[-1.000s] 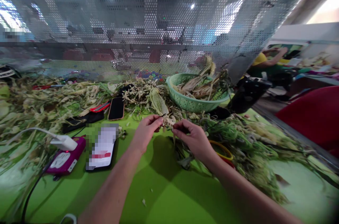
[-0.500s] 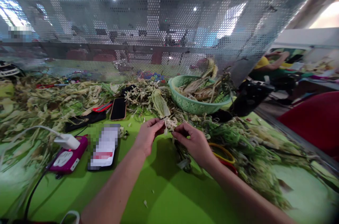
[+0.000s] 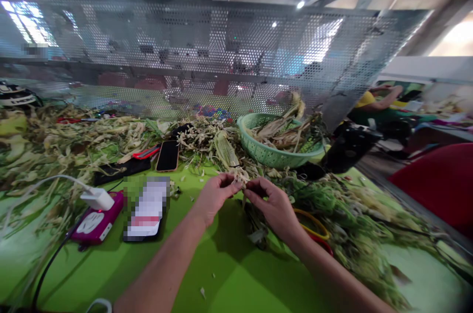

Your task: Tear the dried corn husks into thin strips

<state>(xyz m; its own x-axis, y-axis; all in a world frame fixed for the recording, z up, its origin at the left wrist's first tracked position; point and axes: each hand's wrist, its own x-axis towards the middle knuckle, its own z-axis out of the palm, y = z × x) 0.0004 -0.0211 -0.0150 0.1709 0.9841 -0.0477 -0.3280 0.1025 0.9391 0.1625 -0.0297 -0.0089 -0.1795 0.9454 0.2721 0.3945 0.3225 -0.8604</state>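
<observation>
My left hand [image 3: 216,197] is closed, thumb and fingers pinching a small cream-coloured flower of dried husk strips [image 3: 242,174]. Close against it, my right hand [image 3: 272,205] pinches the lower right side of the same flower; the fingertips partly cover it. Just beyond the hands lies a pale green husk bundle [image 3: 224,149] with a dark tie near its end. Beneath the right hand, a dark leafy sprig [image 3: 257,236] rests on the green table [image 3: 221,273].
A green basket [image 3: 275,155] holds dry husks behind my hands. Left are a phone with a lit screen [image 3: 146,209], a dark phone [image 3: 167,156], a red cutter [image 3: 146,152] and a purple power strip [image 3: 98,219]. Yellow tape roll [image 3: 314,222] and green fibres [image 3: 343,214] lie right.
My hands have drawn slightly closer together on the flower, and the left fingers have curled further round it. The view has tilted up a little.
</observation>
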